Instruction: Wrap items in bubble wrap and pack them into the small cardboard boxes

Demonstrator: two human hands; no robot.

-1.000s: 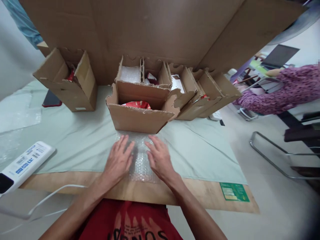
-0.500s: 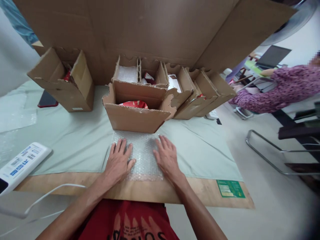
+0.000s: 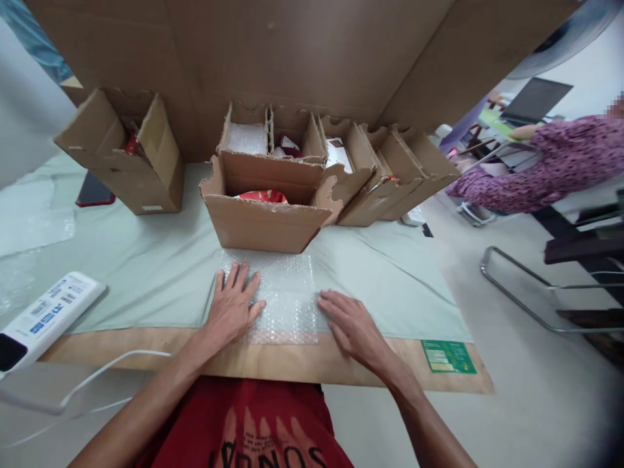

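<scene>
A sheet of clear bubble wrap lies flat on the pale green cloth near the table's front edge. My left hand rests palm down on its left part, fingers spread. Just off the sheet's right edge is my right hand, fingers stretched out and pointing left, holding nothing. Directly behind the sheet stands an open cardboard box with a red packet inside.
Several narrow cardboard bins line the back, before a tall cardboard panel. At left are another box, a phone and a white device with a cable. A person in a purple sleeve sits at right.
My right hand has moved right and towards me, off the bubble wrap's right part, and turned to point left. My left hand stays on the sheet.
</scene>
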